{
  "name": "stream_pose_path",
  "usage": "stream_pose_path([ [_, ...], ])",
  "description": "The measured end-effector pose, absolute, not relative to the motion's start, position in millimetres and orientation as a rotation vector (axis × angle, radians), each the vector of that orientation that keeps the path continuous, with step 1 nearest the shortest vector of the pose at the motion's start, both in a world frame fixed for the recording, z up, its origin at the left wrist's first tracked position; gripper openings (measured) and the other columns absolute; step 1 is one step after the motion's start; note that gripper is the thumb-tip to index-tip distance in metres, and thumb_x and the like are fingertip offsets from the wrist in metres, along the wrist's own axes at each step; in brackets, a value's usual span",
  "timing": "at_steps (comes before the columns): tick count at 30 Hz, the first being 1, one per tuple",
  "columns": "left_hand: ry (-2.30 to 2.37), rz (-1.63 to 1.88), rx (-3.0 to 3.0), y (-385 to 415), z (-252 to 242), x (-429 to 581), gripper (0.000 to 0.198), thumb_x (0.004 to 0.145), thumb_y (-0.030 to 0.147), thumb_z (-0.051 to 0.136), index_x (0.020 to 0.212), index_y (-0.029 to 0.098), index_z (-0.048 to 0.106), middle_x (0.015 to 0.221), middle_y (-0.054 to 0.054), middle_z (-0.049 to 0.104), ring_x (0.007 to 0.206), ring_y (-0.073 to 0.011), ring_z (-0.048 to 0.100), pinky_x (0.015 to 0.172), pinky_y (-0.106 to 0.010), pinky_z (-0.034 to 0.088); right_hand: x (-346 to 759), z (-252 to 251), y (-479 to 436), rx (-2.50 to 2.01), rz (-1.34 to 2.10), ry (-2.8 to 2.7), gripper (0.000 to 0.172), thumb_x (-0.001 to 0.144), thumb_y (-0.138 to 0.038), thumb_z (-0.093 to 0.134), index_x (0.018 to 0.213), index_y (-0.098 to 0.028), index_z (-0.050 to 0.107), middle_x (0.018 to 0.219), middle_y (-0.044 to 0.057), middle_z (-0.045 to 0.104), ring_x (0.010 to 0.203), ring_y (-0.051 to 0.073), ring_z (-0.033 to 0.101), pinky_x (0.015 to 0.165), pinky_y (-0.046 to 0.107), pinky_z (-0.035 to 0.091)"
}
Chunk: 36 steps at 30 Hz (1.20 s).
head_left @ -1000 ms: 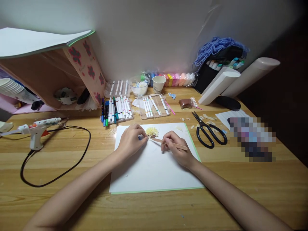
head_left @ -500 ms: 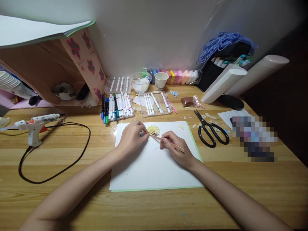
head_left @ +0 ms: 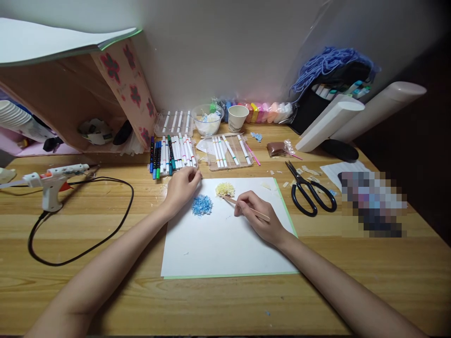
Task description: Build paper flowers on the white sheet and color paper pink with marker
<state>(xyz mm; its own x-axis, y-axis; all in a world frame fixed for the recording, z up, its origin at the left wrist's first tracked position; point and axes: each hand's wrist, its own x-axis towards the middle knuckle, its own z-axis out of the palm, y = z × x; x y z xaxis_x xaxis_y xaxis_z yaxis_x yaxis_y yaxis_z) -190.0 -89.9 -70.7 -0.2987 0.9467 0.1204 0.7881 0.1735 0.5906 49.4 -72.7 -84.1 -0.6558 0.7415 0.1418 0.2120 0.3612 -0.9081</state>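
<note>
My right hand (head_left: 259, 213) grips a flat wooden craft stick (head_left: 255, 212). The stick's tip touches the lower edge of a small heap of pale yellow shreds (head_left: 225, 189) on a white paper sheet (head_left: 229, 249). My left hand (head_left: 182, 188) is at the sheet's upper left corner, fingers curled against the thumb; anything between them is hidden. Just right of that hand lies a round heap of blue shreds (head_left: 202, 205).
Black-handled scissors (head_left: 312, 190) lie right of the sheet among pale scraps. Markers (head_left: 178, 152), a clear bowl (head_left: 207, 121), a paper cup (head_left: 237, 118) and a brown packet (head_left: 277, 149) stand behind it. A glue gun (head_left: 52, 185) with a looping cord is at left.
My left hand has moved left and slightly up, away from the yellow heap, uncovering the blue heap. My right hand has stayed nearly still with the stick at the yellow shreds.
</note>
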Motion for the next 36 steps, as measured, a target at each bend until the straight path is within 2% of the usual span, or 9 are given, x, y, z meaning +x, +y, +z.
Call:
stream_pose_path([
  [6, 2.188, 0.865, 1.654, -91, -77, -192, 0.027, 0.089, 0.033, 0.043, 0.072, 0.018, 0.059, 0.075, -0.003, 0.065, 0.069, -0.0167, 0.055, 0.065, -0.027, 0.038, 43, -81, -71, -0.851, 1.153, -2.127, 0.025, 0.097, -0.033, 0.037, 0.079, -0.022, 0.049, 0.071, 0.002, 0.059, 0.070, 0.016, 0.057, 0.068, 0.028, 0.043],
  [10, 2.175, 0.863, 1.677, -93, -77, -191, 0.026, 0.088, 0.032, 0.043, 0.072, 0.018, 0.058, 0.074, -0.003, 0.064, 0.069, -0.0165, 0.055, 0.064, -0.027, 0.037, 25, -69, -65, -0.920, 1.115, -2.104, 0.031, 0.097, -0.037, 0.036, 0.071, -0.022, 0.046, 0.067, 0.001, 0.057, 0.067, 0.016, 0.062, 0.060, 0.025, 0.043],
  [13, 2.182, 0.869, 1.705, -93, -78, -192, 0.026, 0.088, 0.032, 0.042, 0.070, 0.019, 0.055, 0.072, -0.001, 0.061, 0.067, -0.0160, 0.053, 0.061, -0.026, 0.034, 8, -59, -58, -1.009, 1.064, -2.077, 0.035, 0.096, -0.041, 0.037, 0.067, -0.022, 0.045, 0.059, 0.000, 0.059, 0.064, 0.016, 0.065, 0.057, 0.024, 0.042],
  [15, 2.184, 0.864, 1.718, -93, -79, -192, 0.025, 0.088, 0.031, 0.042, 0.069, 0.019, 0.053, 0.071, -0.001, 0.061, 0.067, -0.0160, 0.053, 0.060, -0.026, 0.032, -1, -55, -53, -1.067, 1.016, -2.043, 0.038, 0.095, -0.043, 0.038, 0.064, -0.022, 0.045, 0.051, -0.001, 0.059, 0.055, 0.015, 0.063, 0.056, 0.024, 0.043],
  [18, 2.181, 0.851, 1.743, -94, -80, -192, 0.024, 0.088, 0.029, 0.042, 0.069, 0.019, 0.053, 0.072, -0.002, 0.062, 0.068, -0.0167, 0.054, 0.060, -0.027, 0.032, -10, -54, -48, -1.125, 1.118, -1.903, 0.041, 0.091, -0.052, 0.043, 0.065, -0.021, 0.048, 0.046, -0.001, 0.059, 0.045, 0.014, 0.060, 0.049, 0.023, 0.043],
  [21, 2.172, 0.832, 1.802, -94, -81, -192, 0.022, 0.087, 0.027, 0.043, 0.068, 0.020, 0.052, 0.073, -0.002, 0.062, 0.070, -0.0176, 0.054, 0.060, -0.027, 0.032, -14, -55, -45, -1.151, 1.267, -1.746, 0.044, 0.084, -0.059, 0.050, 0.065, -0.020, 0.053, 0.047, 0.002, 0.063, 0.042, 0.015, 0.060, 0.043, 0.023, 0.044],
  [27, 2.182, 0.789, 1.840, -93, -80, -192, 0.024, 0.087, 0.026, 0.042, 0.066, 0.020, 0.050, 0.072, -0.003, 0.062, 0.069, -0.0181, 0.055, 0.058, -0.028, 0.031, -14, -54, -39, -1.201, 1.390, -1.609, 0.052, 0.076, -0.063, 0.058, 0.058, -0.014, 0.061, 0.048, 0.007, 0.065, 0.038, 0.014, 0.058, 0.039, 0.023, 0.046],
  [32, 2.177, 0.775, 1.845, -93, -80, -192, 0.023, 0.087, 0.026, 0.041, 0.066, 0.020, 0.049, 0.073, -0.003, 0.063, 0.071, -0.0188, 0.056, 0.059, -0.028, 0.031, 2, -52, -46, -1.090, 1.361, -1.583, 0.048, 0.080, -0.060, 0.056, 0.064, -0.015, 0.062, 0.048, 0.004, 0.064, 0.041, 0.013, 0.058, 0.043, 0.024, 0.047],
  [36, 2.180, 0.777, 1.851, -93, -80, -192, 0.021, 0.086, 0.024, 0.042, 0.067, 0.020, 0.048, 0.074, -0.003, 0.062, 0.071, -0.0190, 0.055, 0.058, -0.028, 0.029, 16, -54, -58, -0.946, 1.173, -1.853, 0.045, 0.090, -0.050, 0.048, 0.061, -0.018, 0.062, 0.055, 0.003, 0.064, 0.051, 0.014, 0.060, 0.053, 0.026, 0.047],
])
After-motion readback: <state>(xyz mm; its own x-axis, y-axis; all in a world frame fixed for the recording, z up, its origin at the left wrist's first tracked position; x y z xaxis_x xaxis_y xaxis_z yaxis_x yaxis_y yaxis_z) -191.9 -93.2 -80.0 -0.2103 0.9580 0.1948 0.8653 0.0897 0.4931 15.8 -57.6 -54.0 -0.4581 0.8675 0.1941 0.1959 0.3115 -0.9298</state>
